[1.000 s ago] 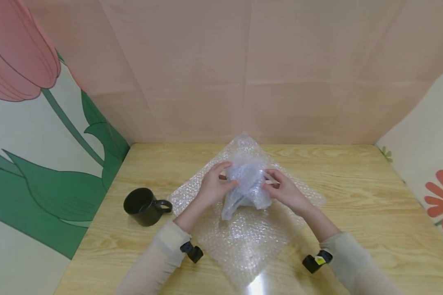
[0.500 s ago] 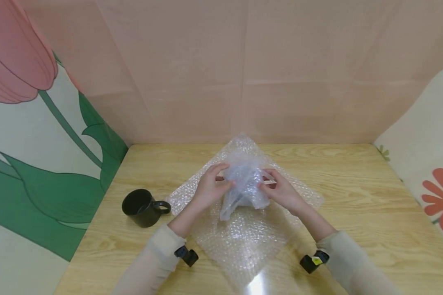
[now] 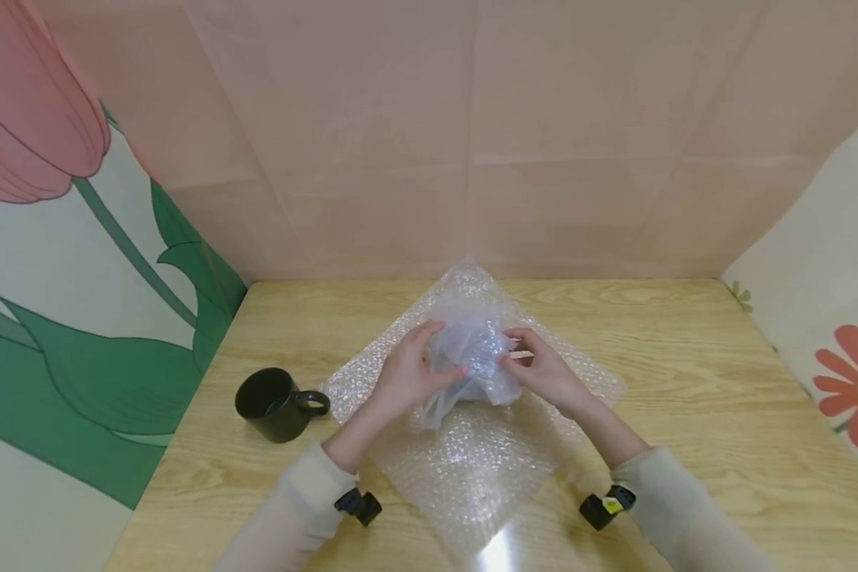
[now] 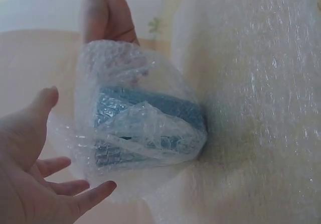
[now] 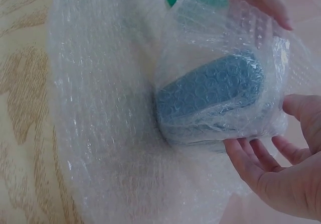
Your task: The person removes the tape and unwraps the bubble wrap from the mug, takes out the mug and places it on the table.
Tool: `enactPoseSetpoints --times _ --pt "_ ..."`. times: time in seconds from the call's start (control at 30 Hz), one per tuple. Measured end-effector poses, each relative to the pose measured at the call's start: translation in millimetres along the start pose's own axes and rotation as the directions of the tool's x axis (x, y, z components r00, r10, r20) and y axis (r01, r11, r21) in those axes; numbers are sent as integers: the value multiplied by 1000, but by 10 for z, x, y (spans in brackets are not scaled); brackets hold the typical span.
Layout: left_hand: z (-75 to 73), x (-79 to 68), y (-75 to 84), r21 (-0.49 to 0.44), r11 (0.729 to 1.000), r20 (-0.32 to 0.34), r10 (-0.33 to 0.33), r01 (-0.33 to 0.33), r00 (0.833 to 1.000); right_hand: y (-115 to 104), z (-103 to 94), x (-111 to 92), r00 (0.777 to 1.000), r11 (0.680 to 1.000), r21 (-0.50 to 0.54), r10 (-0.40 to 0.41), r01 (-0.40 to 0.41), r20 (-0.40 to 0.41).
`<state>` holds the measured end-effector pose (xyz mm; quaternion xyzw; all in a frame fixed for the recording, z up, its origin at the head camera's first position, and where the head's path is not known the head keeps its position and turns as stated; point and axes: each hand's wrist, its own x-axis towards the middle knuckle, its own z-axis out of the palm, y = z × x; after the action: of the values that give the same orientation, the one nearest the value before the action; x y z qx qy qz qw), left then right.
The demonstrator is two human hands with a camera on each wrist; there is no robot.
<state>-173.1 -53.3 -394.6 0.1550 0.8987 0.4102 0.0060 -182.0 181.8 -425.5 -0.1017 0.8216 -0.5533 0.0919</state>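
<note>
A blue, rounded item [image 5: 210,86] sits bundled in bubble wrap [image 3: 485,357] at the middle of the table; its kind is blurred by the layers. Beneath the bundle a larger sheet of bubble wrap [image 3: 465,477] lies flat, one corner toward the person. At the bundle's left side is my left hand [image 3: 403,373], its thumb and fingers spread apart in the left wrist view. My right hand [image 3: 550,377] holds the edge of the wrap on the right side, between thumb and fingers [image 5: 246,156].
A black mug [image 3: 275,405] stands upright on the wooden table [image 3: 686,381], left of the sheet, handle toward it. A pinkish backdrop [image 3: 579,159] rises behind the table. Printed flower panels flank both sides.
The left hand's thumb has shifted slightly toward the near side of the bundle, and its fingers have spread wider. The right hand stays at the wrap's right edge.
</note>
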Motion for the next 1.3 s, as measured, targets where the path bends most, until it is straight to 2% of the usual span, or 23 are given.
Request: enactPoseSetpoints --times 0.17,0.27,0.4,0.47,0.77,0.9,1.03,1.17,1.3 --pt "29 -7 -2 -32 999 -6 21 -21 1000 1 12 -6 1000 1000 17 5 -5 -5" --pt "48 1 -15 -101 995 -20 25 -27 999 -9 18 -18 1000 1000 19 5 -5 -15" --pt "67 1 -39 -201 979 -70 14 -28 997 -18 24 -26 1000 1000 5 6 -6 -26" --pt "69 -3 -51 -219 975 -97 12 -32 995 -20 27 -27 1000 1000 0 3 -3 -30" --pt "20 -22 -87 -174 977 -220 80 -120 972 7 35 -1 999 1000 -16 15 -16 -37" --pt "-8 -27 -108 -140 981 -251 95 -133 963 6 33 -3 999 1000 -13 21 -21 -32" --pt "-41 -36 -124 -150 983 -241 69 -107 968 -15 31 -21 999 1000 -9 20 -21 -35" --pt "-79 -51 -138 -194 979 -217 22 -65 976 -34 34 -32 999 1000 1 24 -24 -38" --pt "-116 -69 -154 -233 972 -214 -9 -42 977 -38 41 -35 999 1000 2 24 -24 -41"
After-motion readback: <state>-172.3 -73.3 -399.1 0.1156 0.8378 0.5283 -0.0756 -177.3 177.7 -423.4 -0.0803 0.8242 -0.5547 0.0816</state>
